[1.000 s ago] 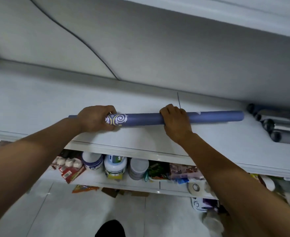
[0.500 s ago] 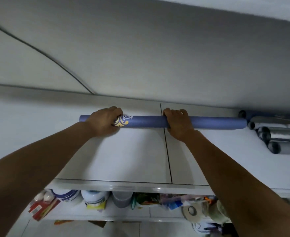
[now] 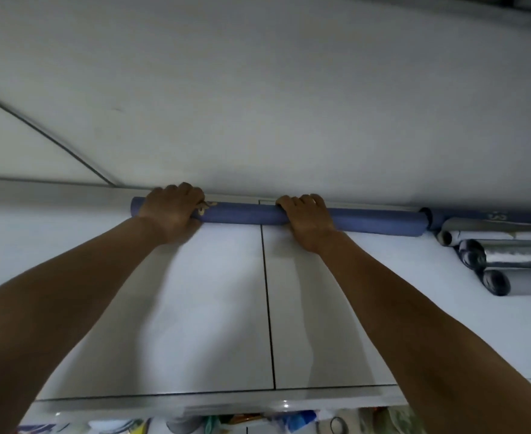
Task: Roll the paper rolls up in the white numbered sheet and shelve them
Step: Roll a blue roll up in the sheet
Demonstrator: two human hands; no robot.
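Observation:
A long blue paper roll (image 3: 242, 214) lies crosswise at the back of the white top shelf (image 3: 220, 308), close against the wall. My left hand (image 3: 172, 211) grips it near its left end, fingers curled over the top. My right hand (image 3: 308, 219) grips it near the middle in the same way. A small yellow-and-white pattern shows on the roll beside my left hand. The roll's right end (image 3: 414, 227) almost touches several other rolls lying on the shelf.
At the right of the shelf lie a dark blue roll (image 3: 477, 217) and silver-grey rolls (image 3: 508, 255) with their open ends towards me. A dark seam (image 3: 267, 308) runs down the shelf top. Below its front edge, jars and packets show on a lower shelf (image 3: 226, 424).
Both hands have pushed the blue roll away from the shelf's front edge to the back wall. The roll's right end now nearly meets the stored rolls.

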